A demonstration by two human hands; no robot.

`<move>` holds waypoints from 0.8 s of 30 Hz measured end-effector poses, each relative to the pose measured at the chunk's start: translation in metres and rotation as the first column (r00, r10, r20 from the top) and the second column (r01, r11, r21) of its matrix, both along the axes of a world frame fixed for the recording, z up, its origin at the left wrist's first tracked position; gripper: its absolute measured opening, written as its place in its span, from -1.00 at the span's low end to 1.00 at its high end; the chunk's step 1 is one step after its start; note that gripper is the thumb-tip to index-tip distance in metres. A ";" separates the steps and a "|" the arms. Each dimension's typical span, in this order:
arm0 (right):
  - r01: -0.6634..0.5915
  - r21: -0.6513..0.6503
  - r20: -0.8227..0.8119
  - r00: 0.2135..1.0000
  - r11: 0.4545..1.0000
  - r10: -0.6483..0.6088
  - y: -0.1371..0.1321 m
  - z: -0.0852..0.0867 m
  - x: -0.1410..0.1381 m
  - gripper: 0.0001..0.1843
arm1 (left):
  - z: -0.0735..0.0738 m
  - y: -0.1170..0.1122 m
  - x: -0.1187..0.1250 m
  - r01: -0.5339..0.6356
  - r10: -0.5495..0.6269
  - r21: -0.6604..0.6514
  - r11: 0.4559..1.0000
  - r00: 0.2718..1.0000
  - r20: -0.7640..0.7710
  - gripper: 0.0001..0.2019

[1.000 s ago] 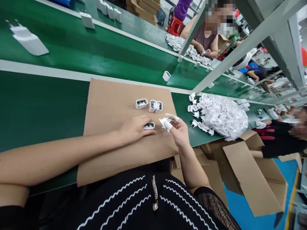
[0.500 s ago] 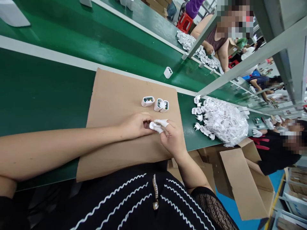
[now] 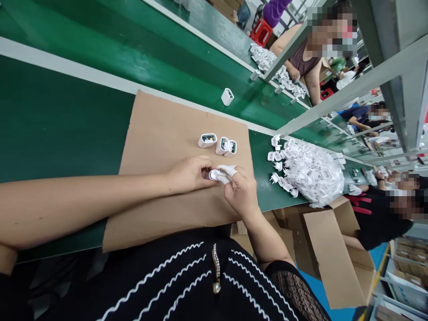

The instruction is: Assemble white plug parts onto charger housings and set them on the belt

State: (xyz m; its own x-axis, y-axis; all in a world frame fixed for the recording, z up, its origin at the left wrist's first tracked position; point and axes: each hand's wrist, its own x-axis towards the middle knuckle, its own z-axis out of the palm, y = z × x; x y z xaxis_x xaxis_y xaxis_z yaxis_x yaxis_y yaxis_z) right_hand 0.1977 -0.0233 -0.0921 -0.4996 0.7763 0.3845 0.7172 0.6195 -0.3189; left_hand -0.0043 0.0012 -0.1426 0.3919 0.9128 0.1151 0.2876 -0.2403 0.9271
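Over the cardboard sheet point(image 3: 160, 129), both hands meet around a small white plug charger point(image 3: 213, 175). My left hand point(image 3: 190, 174) is closed around its body, which the fingers mostly hide. Fingertips of my right hand point(image 3: 243, 189), wearing white finger cots, pinch the charger's other end. Whether its parts are fully joined I cannot tell. Just beyond the hands, three white charger housings stand open end up with circuit boards inside: one housing point(image 3: 207, 140) apart at left, and two side by side, a left one point(image 3: 222, 146) and a right one point(image 3: 230, 148).
A heap of white plug caps point(image 3: 310, 171), partly in clear plastic, lies to the right. Another housing point(image 3: 228, 96) stands on the green conveyor belt point(image 3: 160, 67). An open carton point(image 3: 334, 258) is at lower right. Metal posts rise beyond; several co-workers sit along the line.
The housing on the belt has moved left, and a white object at the upper left has left the view. My hands remain together on the charger, with only slight finger movement.
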 end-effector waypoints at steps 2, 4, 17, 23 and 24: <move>-0.013 0.006 0.063 0.998 1.000 0.012 0.000 0.000 0.000 -0.52 | 0.001 0.000 0.000 -0.003 0.003 0.008 1.000 1.000 -0.004 -0.60; -0.024 0.002 0.103 0.994 1.000 0.024 0.000 0.000 0.001 -0.54 | 0.002 0.000 0.000 -0.010 0.010 0.004 1.000 1.000 -0.006 -0.58; 0.036 -0.057 -0.129 0.991 0.998 -0.043 -0.001 -0.021 0.002 -0.59 | 0.000 -0.002 0.004 -0.027 0.028 -0.014 1.000 1.000 0.005 -0.59; -0.007 -0.013 0.031 0.999 1.000 0.007 -0.002 -0.009 0.004 -0.58 | -0.002 -0.001 0.003 -0.016 0.016 -0.005 1.000 1.000 0.021 -0.61; -0.006 -0.027 0.073 0.997 1.000 0.008 -0.001 -0.005 0.003 -0.59 | -0.002 -0.001 0.003 -0.024 0.024 -0.009 1.000 1.000 0.020 -0.60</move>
